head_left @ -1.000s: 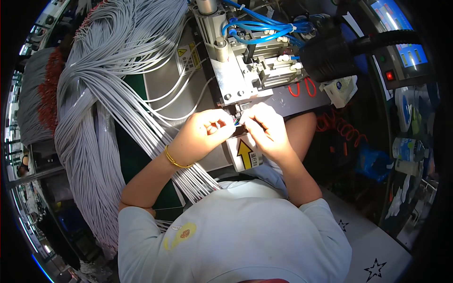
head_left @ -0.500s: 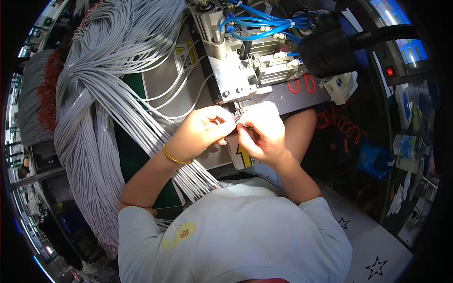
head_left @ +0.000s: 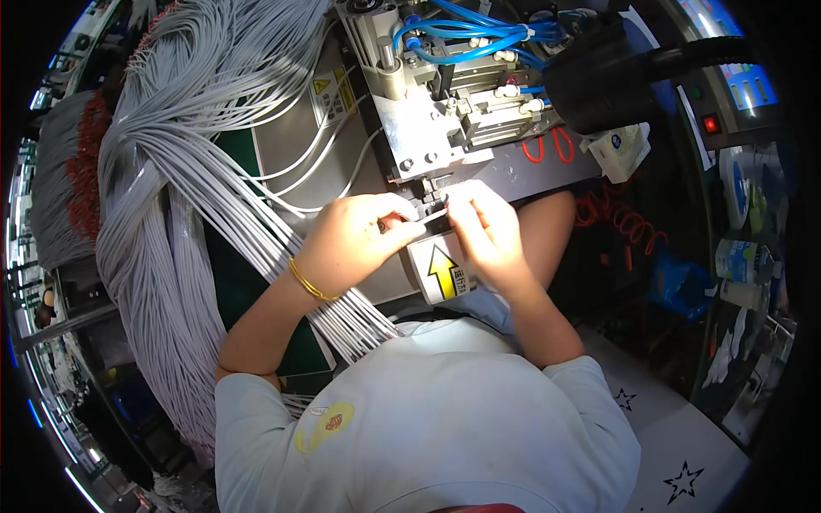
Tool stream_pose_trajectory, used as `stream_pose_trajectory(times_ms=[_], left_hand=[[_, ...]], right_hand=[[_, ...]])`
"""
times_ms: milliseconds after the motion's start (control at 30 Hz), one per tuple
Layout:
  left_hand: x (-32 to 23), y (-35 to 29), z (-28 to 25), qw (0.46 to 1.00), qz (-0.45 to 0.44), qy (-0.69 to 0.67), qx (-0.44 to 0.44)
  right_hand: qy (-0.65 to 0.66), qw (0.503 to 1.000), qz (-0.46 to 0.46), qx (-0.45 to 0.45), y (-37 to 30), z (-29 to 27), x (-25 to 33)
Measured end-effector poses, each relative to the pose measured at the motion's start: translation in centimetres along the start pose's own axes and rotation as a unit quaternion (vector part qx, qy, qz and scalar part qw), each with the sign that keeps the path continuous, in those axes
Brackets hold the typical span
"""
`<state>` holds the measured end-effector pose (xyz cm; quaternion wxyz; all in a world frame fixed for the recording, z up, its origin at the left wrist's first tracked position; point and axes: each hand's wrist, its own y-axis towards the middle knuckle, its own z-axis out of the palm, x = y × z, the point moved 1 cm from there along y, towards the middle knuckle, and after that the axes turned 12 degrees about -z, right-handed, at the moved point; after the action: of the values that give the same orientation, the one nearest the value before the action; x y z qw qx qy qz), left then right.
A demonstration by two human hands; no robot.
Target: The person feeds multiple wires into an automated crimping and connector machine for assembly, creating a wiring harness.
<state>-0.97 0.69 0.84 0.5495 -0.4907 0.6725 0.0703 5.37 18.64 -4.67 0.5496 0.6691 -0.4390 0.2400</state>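
My left hand (head_left: 355,235), with a yellow bangle at its wrist, is closed in a pinch on a grey cable (head_left: 434,216). A short length of this cable shows between my two hands, just in front of the machine (head_left: 428,137). My right hand (head_left: 489,229) pinches at the cable's other visible end, its fingertips covering the tip. Both hands are under the bright lamp light, close to the small dark tooling (head_left: 428,192) at the machine's front edge.
A large bundle of grey cables (head_left: 162,214) drapes over the left side. Blue air tubes (head_left: 479,38) run over the machine. A black lamp head (head_left: 599,81) hangs at the right. A white block with a yellow arrow (head_left: 440,272) sits below my hands. Red coiled hose (head_left: 611,218) lies at right.
My hands have moved slightly apart, and a piece of grey cable now shows between them. More of the arrow-marked block is uncovered.
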Motion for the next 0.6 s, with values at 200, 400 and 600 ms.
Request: stream_pose_trajectory(times_ms=[200,400,600], left_hand=[[0.8,-0.2,0.3,0.957,0.104,0.231,-0.140],[0.7,-0.8,1.7,0.913,0.120,0.324,-0.217],[-0.3,-1.0,2.9,0.896,0.224,0.329,-0.197]], right_hand=[[0.017,0.987,0.162,0.009,-0.9,-0.3,-1.8],[0.026,0.986,0.163,0.015,-0.6,-0.1,-2.3],[-0.054,0.990,0.127,0.033,0.0,-0.6,-1.8]])
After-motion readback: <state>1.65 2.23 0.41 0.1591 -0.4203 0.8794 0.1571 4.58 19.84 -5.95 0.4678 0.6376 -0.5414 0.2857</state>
